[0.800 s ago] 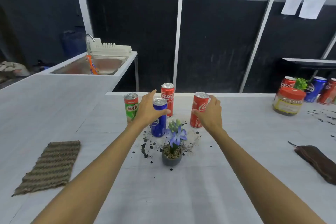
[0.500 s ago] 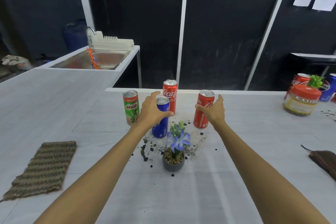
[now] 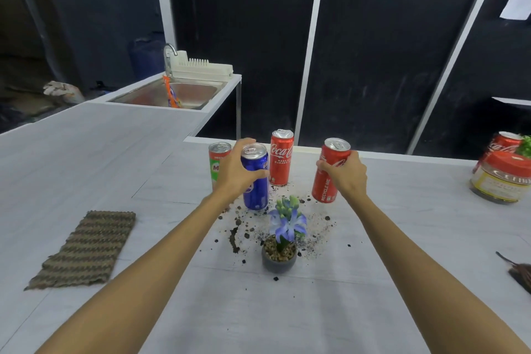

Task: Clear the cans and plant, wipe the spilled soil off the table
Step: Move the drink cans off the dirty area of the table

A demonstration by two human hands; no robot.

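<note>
My left hand (image 3: pixel 240 174) is wrapped around the blue can (image 3: pixel 256 192), which tilts slightly above the table. My right hand (image 3: pixel 344 175) grips a red cola can (image 3: pixel 327 178), also tilted. A second red cola can (image 3: pixel 281 161) stands upright behind them, and a green Milo can (image 3: pixel 217 158) stands partly hidden behind my left hand. A small grey pot with a purple-flowered plant (image 3: pixel 283 241) sits in front of the cans. Dark spilled soil (image 3: pixel 235 238) is scattered on the white table (image 3: pixel 287 310) around the pot.
A woven brown cloth (image 3: pixel 86 250) lies at the left. A sink (image 3: pixel 178 93) with a white rack sits at the far left. At the right edge stand a red-lidded jar (image 3: pixel 502 181), more cans, and a dark brown cloth (image 3: pixel 520 276).
Both hands have closed around their cans: the left on the blue can, the right on the red one. Both cans now tilt and look lifted.
</note>
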